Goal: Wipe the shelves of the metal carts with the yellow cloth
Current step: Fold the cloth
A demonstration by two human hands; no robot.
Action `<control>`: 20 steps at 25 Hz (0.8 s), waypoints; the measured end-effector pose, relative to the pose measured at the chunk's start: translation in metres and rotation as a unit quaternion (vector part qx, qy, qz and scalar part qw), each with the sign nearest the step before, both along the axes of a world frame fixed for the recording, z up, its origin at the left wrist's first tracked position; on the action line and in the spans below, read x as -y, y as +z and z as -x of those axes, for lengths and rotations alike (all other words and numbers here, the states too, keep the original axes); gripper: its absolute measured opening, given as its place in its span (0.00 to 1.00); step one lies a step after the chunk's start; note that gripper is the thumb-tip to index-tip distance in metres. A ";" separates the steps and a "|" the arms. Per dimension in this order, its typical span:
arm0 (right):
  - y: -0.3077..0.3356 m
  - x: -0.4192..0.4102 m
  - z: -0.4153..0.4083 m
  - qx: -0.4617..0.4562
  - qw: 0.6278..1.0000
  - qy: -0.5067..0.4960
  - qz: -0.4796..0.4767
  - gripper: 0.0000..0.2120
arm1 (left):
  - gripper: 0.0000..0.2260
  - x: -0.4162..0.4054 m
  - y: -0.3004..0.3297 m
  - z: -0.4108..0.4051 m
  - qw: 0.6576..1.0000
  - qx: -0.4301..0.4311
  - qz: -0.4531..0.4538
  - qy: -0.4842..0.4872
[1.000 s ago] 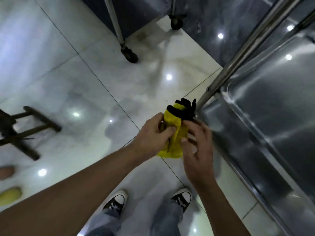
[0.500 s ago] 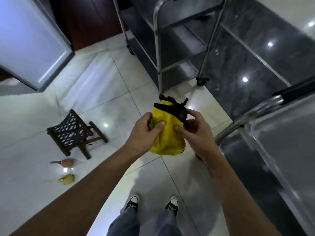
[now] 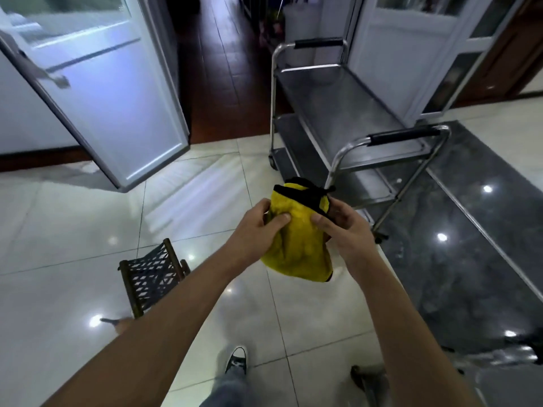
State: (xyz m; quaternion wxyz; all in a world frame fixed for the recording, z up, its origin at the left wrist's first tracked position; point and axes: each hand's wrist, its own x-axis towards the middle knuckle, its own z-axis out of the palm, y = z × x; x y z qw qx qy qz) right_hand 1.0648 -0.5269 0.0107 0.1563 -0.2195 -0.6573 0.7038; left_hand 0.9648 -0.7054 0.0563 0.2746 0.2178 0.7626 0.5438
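Yellow cloth [image 3: 296, 242] bunched, partly behind hands [image 3: 302, 227]

Left hand [image 3: 255, 227] and right hand [image 3: 345, 227] grip yellow cloth [image 3: 296, 245] before metal cart [image 3: 338, 113].

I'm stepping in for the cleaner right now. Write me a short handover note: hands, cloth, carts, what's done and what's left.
Left hand: grips the yellow cloth on its left side.
Right hand: pinches its black-trimmed top edge.
The cloth is bunched in mid-air over the floor, touching no cart.
Metal cart stands ahead, slightly right, shelves bare.
Done: cloth in hand.
Left: step to the cart and wipe each shelf.
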 end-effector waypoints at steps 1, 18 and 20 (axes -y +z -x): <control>0.008 -0.001 0.023 -0.005 1.000 0.000 -0.005 0.25 | 0.10 0.000 0.006 0.022 1.000 -0.003 -0.013 -0.002; 0.061 -0.090 0.371 -0.044 0.993 -0.057 -0.096 0.13 | 0.12 -0.097 0.028 0.377 0.998 -0.020 -0.058 0.032; 0.060 -0.116 0.419 -0.041 0.994 -0.063 -0.079 0.13 | 0.12 -0.126 0.027 0.424 0.997 -0.029 -0.055 0.045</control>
